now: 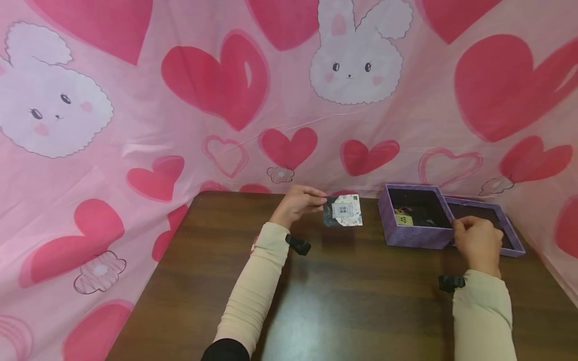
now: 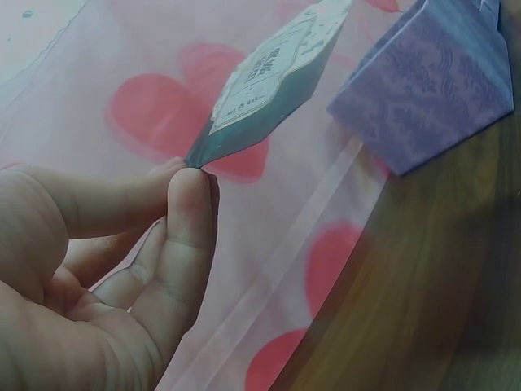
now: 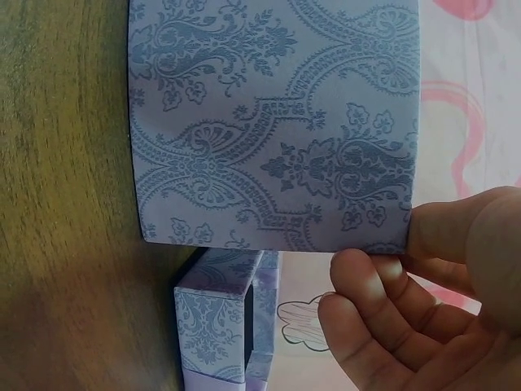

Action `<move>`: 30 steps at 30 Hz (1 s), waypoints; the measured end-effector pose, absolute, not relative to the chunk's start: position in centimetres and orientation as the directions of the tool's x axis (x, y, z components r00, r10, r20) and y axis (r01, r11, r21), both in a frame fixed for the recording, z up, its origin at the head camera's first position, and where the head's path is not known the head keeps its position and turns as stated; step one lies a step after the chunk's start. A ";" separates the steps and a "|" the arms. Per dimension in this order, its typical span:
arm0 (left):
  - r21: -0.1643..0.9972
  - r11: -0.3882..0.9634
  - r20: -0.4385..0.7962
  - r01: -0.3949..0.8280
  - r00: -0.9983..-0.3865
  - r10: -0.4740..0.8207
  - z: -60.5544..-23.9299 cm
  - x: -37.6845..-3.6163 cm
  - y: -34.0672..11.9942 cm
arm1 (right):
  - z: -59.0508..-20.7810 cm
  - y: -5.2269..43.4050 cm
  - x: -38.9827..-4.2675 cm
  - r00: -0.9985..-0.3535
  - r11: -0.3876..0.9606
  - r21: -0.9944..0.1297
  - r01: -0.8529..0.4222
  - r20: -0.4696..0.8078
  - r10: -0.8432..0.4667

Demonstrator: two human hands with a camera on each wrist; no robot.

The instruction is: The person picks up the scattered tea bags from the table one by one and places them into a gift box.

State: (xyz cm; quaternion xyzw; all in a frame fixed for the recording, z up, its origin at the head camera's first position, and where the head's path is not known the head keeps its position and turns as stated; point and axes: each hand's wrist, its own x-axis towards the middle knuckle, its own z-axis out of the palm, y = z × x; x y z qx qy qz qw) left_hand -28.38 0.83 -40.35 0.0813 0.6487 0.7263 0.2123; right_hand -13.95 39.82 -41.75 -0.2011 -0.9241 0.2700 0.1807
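In the head view my left hand (image 1: pixel 301 203) pinches the edge of a small flat sachet (image 1: pixel 349 210) between thumb and fingertips. The sachet is dark at the held end and pale with a printed label, and it hangs above the table. A purple patterned box (image 1: pixel 417 236) stands open at the right, with a black inside and a small yellow-green packet (image 1: pixel 404 219) in it. My right hand (image 1: pixel 479 243) grips the box's near right corner at the rim. The right wrist view shows the thumb and curled fingers at that corner (image 3: pixel 395 236).
The shallow purple lid (image 1: pixel 512 250), dark inside, lies right of the box, partly hidden behind it and my right hand. A brown wooden table (image 1: pixel 352 296) carries everything. Behind hangs a pink cloth (image 1: pixel 289 85) with hearts and rabbits, close to the table's back edge.
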 end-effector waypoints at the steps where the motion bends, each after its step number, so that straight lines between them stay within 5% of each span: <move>1: 0.975 -0.075 -0.158 -0.207 -0.896 0.415 -40.3 -28.4 1.1 | -41.8 39.8 -13.9 -0.854 0.773 -0.572 0.274 0.225 0.469; 30: 0.939 -0.202 -0.160 -0.279 -0.873 0.461 -39.8 -27.7 10.2 | -41.9 39.8 -14.0 -0.846 0.757 -0.583 0.293 0.211 0.490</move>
